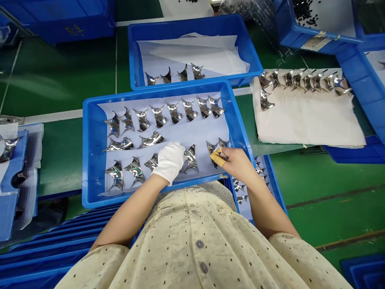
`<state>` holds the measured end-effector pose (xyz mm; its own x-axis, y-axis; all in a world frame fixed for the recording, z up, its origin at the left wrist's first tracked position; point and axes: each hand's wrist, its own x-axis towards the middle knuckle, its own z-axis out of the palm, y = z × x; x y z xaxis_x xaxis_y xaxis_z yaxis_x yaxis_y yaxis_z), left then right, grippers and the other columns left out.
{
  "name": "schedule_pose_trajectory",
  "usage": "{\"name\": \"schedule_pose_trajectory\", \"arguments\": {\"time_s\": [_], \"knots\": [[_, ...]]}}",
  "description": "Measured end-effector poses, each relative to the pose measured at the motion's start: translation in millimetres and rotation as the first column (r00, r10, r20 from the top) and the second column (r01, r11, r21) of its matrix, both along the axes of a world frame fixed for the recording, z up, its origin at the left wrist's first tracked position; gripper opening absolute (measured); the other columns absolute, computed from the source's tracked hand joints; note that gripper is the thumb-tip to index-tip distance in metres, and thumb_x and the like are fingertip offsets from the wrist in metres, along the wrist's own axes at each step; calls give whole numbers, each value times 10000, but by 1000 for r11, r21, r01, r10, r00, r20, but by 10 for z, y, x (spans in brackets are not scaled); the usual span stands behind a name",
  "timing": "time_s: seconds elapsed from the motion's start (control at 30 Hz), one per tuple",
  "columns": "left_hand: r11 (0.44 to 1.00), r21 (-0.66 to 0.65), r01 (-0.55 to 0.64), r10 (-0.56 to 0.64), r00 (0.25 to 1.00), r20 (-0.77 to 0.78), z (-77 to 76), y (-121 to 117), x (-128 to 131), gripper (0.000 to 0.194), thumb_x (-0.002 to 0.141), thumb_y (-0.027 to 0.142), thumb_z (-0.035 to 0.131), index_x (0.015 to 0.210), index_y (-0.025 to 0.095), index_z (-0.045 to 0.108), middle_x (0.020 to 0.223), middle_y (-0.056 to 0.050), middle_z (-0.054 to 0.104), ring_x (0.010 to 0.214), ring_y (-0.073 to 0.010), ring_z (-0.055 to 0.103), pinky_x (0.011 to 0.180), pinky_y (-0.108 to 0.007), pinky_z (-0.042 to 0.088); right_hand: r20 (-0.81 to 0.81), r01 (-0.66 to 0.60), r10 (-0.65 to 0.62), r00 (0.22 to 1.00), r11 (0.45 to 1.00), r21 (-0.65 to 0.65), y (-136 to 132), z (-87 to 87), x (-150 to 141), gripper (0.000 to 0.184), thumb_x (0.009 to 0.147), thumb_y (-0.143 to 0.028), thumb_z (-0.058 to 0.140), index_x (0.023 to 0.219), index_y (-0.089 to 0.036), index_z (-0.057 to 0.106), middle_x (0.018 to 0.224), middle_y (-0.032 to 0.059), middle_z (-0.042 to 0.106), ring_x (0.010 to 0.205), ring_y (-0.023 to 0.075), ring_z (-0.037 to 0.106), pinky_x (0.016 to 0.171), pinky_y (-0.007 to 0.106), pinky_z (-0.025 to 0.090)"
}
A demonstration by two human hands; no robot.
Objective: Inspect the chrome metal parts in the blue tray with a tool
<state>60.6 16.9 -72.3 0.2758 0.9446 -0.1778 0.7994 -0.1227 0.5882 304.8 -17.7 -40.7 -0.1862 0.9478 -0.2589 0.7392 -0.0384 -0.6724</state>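
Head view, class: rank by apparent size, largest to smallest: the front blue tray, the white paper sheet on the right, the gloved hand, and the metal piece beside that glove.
1. Front blue tray
2. White paper sheet
3. Gloved left hand and metal piece: they look alike, and nearness to the camera makes ranking them unsure.

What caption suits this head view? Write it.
White-gloved left hand and finger-cotted right hand at polished metal parts in a blue tray.

My top (192,241): cream, short-sleeved, w/ small dark dots & round grey btns (199,244) down centre front. L hand (168,162): white fabric glove (170,165). R hand (236,160): ungloved exc. yellow finger cot (217,157).
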Motion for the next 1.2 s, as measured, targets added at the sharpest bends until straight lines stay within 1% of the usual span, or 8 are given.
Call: {"name": "schedule_pose_trajectory", "arguments": {"time_s": [0.2,0.4,0.57,0.73,0.9,1.0,1.13,1.2], "knots": [[990,-115,80,-111,950,-291,247,27,42,253,1033,359,557,970,159,698,1030,-164,711,987,-341,698,869,-431,479,-77,130,-130,989,991,4,162,-24,-215,273,928,-429,632,989,-173,708,722,20,673,596,162,560,607,282,403],[981,-194,32,-105,919,-381,173,128,241,316,962,421,643,943,122,746,912,-179,753,870,-329,732,766,-381,485,144,57,-48,988,997,-60,294,-89,-386,340,946,-322,643,1227,-137,694,916,100,769,849,252,714,727,313,459],[992,-122,29,-69,938,-341,204,128,264,317,1003,424,573,954,170,758,892,-113,773,882,-265,737,766,-335,480,-122,252,-247,961,967,25,263,-150,-297,372,926,-465,666,1155,-172,673,760,38,718,672,202,642,667,306,459],[934,300,-196,182,981,73,220,-42,94,239,982,396,665,939,190,779,779,-50,790,703,-197,738,696,-300,514,-639,317,-383,667,922,-222,123,-13,-233,630,848,-774,653,1108,-202,605,638,-18,644,434,99,330,453,260,256],[694,685,-221,-112,907,406,189,-237,-83,128,895,248,801,1023,243,800,919,-45,839,790,-189,794,741,-281,597,-792,85,-366,490,923,-374,40,93,-421,533,762,-665,834,961,-214,631,589,-50,558,438,65,247,431,251,176],[797,560,-226,-164,811,561,215,-312,-153,266,833,273,868,1084,252,784,989,-53,837,874,-205,802,805,-297,621,-829,106,-307,468,951,-292,44,52,-516,514,723,-563,905,991,-229,621,710,-29,628,506,85,414,459,237,285],[955,141,-262,30,556,831,252,-324,-216,460,872,532,793,1212,232,718,969,-67,809,842,-209,779,779,-327,621,-828,63,-168,535,985,-159,30,-56,-576,423,795,-505,865,1014,-240,620,833,11,691,643,131,557,568,256,432],[967,93,-238,72,600,797,277,-311,-243,397,869,534,792,1109,221,745,924,-62,791,816,-205,750,775,-334,603,-802,40,-125,584,991,-126,9,-112,-601,352,839,-498,828,991,-240,642,850,20,689,678,146,574,613,275,469]]}}
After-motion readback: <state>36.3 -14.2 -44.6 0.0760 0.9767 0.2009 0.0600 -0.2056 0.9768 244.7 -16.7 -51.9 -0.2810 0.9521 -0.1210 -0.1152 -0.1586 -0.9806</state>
